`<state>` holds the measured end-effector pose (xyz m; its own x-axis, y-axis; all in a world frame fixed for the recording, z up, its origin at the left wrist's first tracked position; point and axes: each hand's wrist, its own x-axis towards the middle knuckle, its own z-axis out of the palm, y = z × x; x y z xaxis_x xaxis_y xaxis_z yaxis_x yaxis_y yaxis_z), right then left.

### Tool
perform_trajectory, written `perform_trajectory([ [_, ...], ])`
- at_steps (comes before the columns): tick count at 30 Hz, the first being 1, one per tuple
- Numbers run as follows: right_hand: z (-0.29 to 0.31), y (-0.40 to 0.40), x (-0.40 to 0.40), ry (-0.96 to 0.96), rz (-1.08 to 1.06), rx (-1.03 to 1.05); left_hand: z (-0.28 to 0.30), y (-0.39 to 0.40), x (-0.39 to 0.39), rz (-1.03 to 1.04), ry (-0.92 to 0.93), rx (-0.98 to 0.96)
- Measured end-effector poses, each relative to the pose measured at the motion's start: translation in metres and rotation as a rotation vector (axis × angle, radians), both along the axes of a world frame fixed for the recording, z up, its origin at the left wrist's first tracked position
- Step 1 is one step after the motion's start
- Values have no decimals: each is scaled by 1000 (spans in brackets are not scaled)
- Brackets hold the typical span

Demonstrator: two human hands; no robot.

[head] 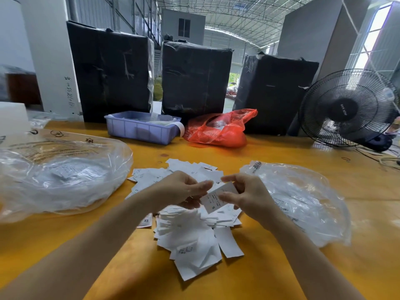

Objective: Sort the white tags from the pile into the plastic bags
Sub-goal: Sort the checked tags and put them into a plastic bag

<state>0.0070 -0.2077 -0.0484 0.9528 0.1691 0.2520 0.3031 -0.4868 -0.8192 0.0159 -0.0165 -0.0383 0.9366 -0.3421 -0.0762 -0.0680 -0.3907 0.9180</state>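
Mid-frame, the right hand (244, 195) pinches one white tag (218, 199) marked "S" while the left hand (184, 189) curls its fingers round that tag's upper edge. Sorting looks partway done — the left plastic bag (65, 176) already holds tags, the pile (190, 234) remains large, and the right plastic bag (303, 202) looks nearly empty.

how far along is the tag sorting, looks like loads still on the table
Some is done: the clear bag on the left already shows white tags inside. In hand: the right hand pinches a tag marked S, with the left hand at its edge. Left: a sizeable pile of tags still covers the table. What the right-hand bag holds cannot be told.
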Motion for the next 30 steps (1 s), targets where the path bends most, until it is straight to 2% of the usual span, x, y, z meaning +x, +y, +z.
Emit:
perform_trajectory([
  [2, 1, -2, 0, 0, -15, 32, 13, 15, 1, -73, -71, 256],
  [5, 3, -5, 1, -15, -50, 97, 22, 25, -1, -184, -42, 601],
  [9, 6, -8, 2, -10, -87, 253, 11, 10, -7, -186, -64, 864],
  [12, 7, -10, 2, 20, -115, 374, 3, 3, -8, -194, -148, 934],
  [15, 7, -9, 2, 23, -157, 455, 6, 8, -6, -243, -174, 838],
  [19, 7, -10, 1, -34, -201, 503, 22, 19, -6, -194, -79, 315],
  [23, 8, -5, -2, -112, -170, 318, 32, 19, -7, -88, 36, -101],
  [27, 12, 6, -9, 161, 84, 429, 36, 13, -11, -109, 105, -250],
  [30, 10, 10, -12, 331, 247, 406, 38, 11, -13, -110, 82, -289],
])
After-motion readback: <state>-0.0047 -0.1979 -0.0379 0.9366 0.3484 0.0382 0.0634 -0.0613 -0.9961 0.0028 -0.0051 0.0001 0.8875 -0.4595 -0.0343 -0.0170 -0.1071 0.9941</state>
